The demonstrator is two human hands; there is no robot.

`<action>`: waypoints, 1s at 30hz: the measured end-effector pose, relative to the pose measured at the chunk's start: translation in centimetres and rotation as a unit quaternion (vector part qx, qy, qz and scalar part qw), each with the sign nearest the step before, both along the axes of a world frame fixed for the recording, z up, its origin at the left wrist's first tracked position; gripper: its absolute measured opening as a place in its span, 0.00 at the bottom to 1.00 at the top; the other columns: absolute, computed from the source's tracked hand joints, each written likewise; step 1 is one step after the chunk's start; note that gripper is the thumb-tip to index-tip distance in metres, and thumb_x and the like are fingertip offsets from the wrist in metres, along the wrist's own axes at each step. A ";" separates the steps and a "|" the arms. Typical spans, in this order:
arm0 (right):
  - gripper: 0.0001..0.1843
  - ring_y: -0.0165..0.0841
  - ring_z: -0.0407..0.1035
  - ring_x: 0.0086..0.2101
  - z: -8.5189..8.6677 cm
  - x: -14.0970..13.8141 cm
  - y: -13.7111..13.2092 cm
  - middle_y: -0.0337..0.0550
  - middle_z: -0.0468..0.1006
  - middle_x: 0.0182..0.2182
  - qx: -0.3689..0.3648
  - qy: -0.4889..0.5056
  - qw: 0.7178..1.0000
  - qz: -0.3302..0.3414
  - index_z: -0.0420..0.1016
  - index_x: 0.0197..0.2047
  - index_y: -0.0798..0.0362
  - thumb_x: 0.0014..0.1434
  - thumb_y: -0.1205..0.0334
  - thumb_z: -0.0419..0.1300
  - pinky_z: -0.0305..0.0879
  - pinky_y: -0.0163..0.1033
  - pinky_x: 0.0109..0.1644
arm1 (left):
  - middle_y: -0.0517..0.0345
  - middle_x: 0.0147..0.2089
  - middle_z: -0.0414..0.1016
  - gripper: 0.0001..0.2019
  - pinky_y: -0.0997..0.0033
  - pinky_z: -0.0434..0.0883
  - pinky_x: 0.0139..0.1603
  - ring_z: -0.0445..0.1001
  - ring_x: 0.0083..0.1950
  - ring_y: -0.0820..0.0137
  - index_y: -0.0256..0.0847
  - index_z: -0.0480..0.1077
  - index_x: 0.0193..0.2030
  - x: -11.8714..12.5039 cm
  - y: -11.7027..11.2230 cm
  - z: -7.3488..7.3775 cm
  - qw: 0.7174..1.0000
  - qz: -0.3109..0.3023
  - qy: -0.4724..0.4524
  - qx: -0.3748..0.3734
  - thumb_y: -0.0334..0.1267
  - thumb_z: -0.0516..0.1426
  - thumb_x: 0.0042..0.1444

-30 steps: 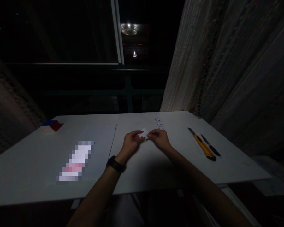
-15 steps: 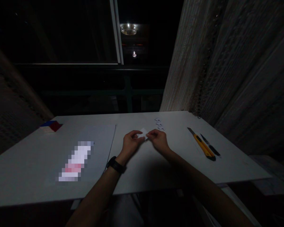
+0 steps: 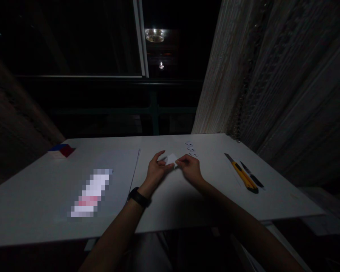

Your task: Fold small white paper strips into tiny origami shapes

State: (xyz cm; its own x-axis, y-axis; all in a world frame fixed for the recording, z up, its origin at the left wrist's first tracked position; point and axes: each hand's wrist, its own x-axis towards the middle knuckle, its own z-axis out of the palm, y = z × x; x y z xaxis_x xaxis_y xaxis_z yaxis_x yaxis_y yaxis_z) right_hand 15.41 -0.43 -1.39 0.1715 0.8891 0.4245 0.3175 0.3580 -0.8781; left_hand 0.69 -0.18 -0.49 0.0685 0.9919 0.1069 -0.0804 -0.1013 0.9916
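A small piece of white paper [image 3: 171, 159] is held just above the white table, between my two hands. My left hand [image 3: 156, 168] has its thumb against the paper's lower edge, with the index finger raised away from it. On the other side, my right hand [image 3: 190, 167] pinches the paper's right corner between thumb and fingertips. A small dark mark shows at the paper's lower edge, too small to make out. Beyond my right hand lie several small paper pieces [image 3: 192, 149] with dark marks, in a row.
On the right lie a yellow utility knife [image 3: 244, 175] and a dark slim knife [image 3: 252, 175]. White paper sheets [image 3: 121, 170] and a blurred-out bright object [image 3: 92, 192] are on the left. A colored cube [image 3: 61, 151] sits at the far left of the table [image 3: 164, 219].
My left index finger has lifted off the paper and points upward, showing more of the white sheet. My right hand stays at the paper's corner.
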 end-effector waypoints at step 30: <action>0.17 0.29 0.66 0.22 -0.3 -1.1 -0.1 0.32 0.69 0.18 -0.010 0.161 0.986 0.036 0.61 0.27 0.51 0.38 0.59 0.66 0.61 0.33 0.27 | 0.60 0.20 0.71 0.29 0.78 0.59 0.18 0.66 0.18 0.76 0.34 0.65 0.46 0.2 -0.5 0.6 1.000 0.020 -0.006 -0.003 0.36 0.65 0.33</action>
